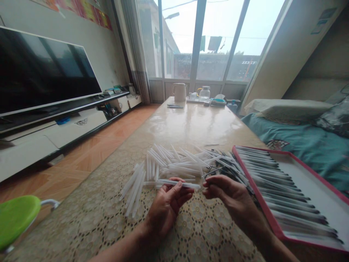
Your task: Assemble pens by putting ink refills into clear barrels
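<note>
My left hand (pixel 170 200) holds a white plastic pen barrel (pixel 188 185) between thumb and fingers, level above the table. Just right of the barrel's end, my right hand (pixel 227 193) is closed in a pinch; what lies between its fingertips is too small to make out. Behind both hands spreads a loose pile of white pen barrels (pixel 160 160), with another bunch of barrels (pixel 134 189) to the left. Thin dark pen refills (pixel 231 165) lie partly hidden behind my right hand. Pens with dark ends (pixel 283 193) lie in a row inside a pink-rimmed box (pixel 260 200) at the right.
The long table (pixel 174 125) has a patterned cover. At its far end stand a beige jug (pixel 179 92), a glass pitcher (pixel 204 94) and a tissue pack (pixel 218 101). A green stool (pixel 19 218) is at the left, a bed (pixel 308 140) at the right.
</note>
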### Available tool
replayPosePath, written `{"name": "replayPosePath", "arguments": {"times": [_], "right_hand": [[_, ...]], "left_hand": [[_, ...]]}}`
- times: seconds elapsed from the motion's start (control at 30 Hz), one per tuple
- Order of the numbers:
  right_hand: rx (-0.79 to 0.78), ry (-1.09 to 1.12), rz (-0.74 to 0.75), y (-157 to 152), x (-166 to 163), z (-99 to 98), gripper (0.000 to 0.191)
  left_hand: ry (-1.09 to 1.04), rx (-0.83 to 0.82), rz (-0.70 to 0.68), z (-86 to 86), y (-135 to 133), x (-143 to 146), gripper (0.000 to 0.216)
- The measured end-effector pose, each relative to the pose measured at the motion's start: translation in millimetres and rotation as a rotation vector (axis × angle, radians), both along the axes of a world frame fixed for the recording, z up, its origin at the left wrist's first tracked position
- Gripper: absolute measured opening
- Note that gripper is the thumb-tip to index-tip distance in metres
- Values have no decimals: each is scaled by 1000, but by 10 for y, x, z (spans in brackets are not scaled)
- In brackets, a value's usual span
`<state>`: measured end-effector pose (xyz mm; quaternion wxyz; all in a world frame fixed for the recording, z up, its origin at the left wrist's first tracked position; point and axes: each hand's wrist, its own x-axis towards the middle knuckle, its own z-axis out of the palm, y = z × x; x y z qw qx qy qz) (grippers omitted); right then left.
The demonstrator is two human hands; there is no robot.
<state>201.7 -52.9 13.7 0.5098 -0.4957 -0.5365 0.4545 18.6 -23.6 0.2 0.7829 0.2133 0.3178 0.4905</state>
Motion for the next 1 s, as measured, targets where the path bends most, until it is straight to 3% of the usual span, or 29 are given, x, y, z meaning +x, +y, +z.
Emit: {"name": "replayPosePath", "arguments": {"times": [0.17, 0.43, 1.0], "right_hand": [[73, -94, -72, 1, -73, -33, 21], [99, -175, -43, -11, -140, -69, 17], [-45, -103, -27, -18, -170, -139, 31]], "left_hand": [[-5, 7, -6, -7, 5, -9, 11], [-9, 13, -14, -3, 5, -4, 10], [58, 85, -53, -14, -22, 1, 15]]}}
